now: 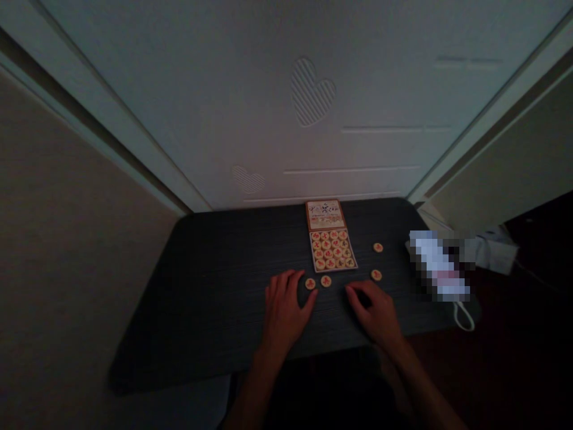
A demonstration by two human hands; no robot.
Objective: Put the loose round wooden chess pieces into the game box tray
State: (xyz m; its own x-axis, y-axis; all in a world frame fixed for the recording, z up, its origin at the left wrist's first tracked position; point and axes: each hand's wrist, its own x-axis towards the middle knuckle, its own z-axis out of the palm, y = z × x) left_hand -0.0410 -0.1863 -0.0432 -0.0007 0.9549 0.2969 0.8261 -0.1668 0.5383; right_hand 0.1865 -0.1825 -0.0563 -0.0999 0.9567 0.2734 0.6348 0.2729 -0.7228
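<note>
An open box (332,251) of round wooden game pieces with red marks lies on the dark table (215,298), its lid (326,215) propped behind it. Two loose pieces (310,283) (326,281) lie in front of the box. My left hand (284,310) rests flat on the table, fingers spread, just left of them. My right hand (373,313) rests on the table with fingers curled downward; it holds nothing that I can see. Another piece (376,275) lies just above my right hand, and one more piece (378,247) sits further back.
A white door with heart patterns (311,89) stands right behind the table. A blurred-out white object (439,266) lies at the table's right edge, with a white cord loop (465,316) hanging off it. Walls close in on both sides.
</note>
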